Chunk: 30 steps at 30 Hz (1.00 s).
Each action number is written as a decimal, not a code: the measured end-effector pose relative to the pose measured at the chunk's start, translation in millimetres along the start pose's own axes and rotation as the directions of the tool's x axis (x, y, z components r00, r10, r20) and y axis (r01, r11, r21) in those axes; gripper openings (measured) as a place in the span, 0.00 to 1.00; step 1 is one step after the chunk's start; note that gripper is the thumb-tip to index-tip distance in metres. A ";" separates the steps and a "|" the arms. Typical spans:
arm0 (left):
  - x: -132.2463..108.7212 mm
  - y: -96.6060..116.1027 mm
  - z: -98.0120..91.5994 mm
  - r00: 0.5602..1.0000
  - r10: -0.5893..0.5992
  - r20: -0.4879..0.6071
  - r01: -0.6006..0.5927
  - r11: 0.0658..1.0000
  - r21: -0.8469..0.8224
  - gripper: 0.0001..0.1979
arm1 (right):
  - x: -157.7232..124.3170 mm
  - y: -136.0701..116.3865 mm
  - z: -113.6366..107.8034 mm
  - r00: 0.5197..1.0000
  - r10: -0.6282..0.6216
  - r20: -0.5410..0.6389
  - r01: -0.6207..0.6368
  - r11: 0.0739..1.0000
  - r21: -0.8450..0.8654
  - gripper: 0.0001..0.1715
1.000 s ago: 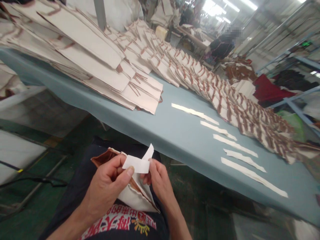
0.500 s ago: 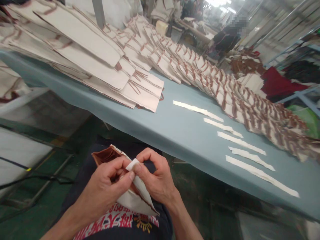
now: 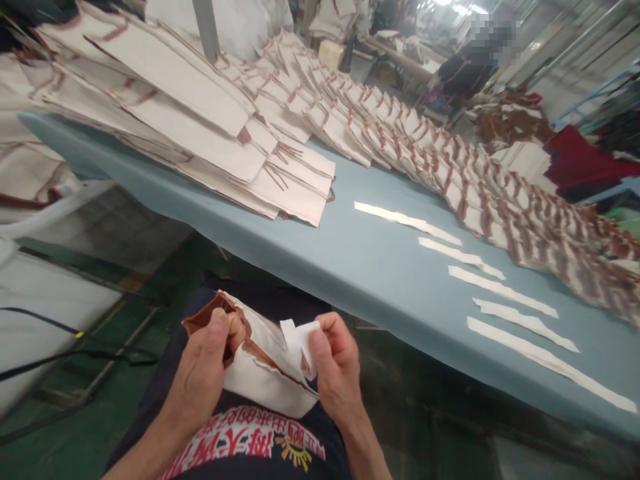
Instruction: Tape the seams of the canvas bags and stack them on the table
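Note:
On my lap lies a cream fabric piece (image 3: 265, 383), folded like a pouch, with a brown lining showing at its opening and along its seam. My left hand (image 3: 215, 347) is closed on the edge of its opening, the fingertips partly hidden by the lining. Over the pouch's right side, my right hand (image 3: 335, 360) pinches a short white strip (image 3: 300, 340) that is bent, with one end sticking up. The strip looks like tape or backing paper; its exact kind cannot be made out.
Ahead, a blue-green table (image 3: 345, 267) slopes across the view. Several white strips (image 3: 505, 290) lie on it in a row. Flat cream pieces with brown trim (image 3: 200, 140) are stacked at left, and a long overlapping row (image 3: 400, 133) runs behind. A person (image 3: 465, 70) is in the background.
My hands have moved apart. The right hand has drawn the white strip rightward, away from the pouch's edge, while the left has shifted slightly left onto the opening. The view has turned slightly.

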<state>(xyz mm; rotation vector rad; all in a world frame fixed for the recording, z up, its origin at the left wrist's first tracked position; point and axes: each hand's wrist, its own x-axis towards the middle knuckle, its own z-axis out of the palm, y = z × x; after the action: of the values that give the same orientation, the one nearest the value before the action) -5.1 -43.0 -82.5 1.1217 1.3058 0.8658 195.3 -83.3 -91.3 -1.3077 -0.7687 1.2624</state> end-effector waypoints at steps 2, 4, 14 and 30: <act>-1.6 -4.9 -4.1 1.000 -0.008 0.015 0.007 0.998 0.067 0.41 | -3.8 14.7 1.7 0.993 0.086 0.078 -0.086 0.996 -0.014 0.37; -7.3 -7.6 -7.9 1.000 -0.008 0.002 0.007 0.989 0.145 0.40 | -3.9 29.1 6.2 0.980 0.149 0.130 -0.149 0.989 -0.014 0.38; -35.9 -8.7 -31.9 0.999 -0.005 -0.036 0.016 0.948 0.318 0.25 | 0.3 49.2 16.0 0.927 0.273 0.259 -0.281 0.960 -0.007 0.44; -12.6 -7.8 -40.2 0.997 -0.070 0.043 0.062 0.983 0.172 0.27 | -34.0 71.3 33.6 0.856 0.411 0.313 -0.455 0.887 0.080 0.49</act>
<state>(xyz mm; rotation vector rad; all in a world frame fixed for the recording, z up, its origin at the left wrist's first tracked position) -47.0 -51.7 -83.3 1.2179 1.3881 0.6834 139.6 -119.6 -145.7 -1.2243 -0.5732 1.8735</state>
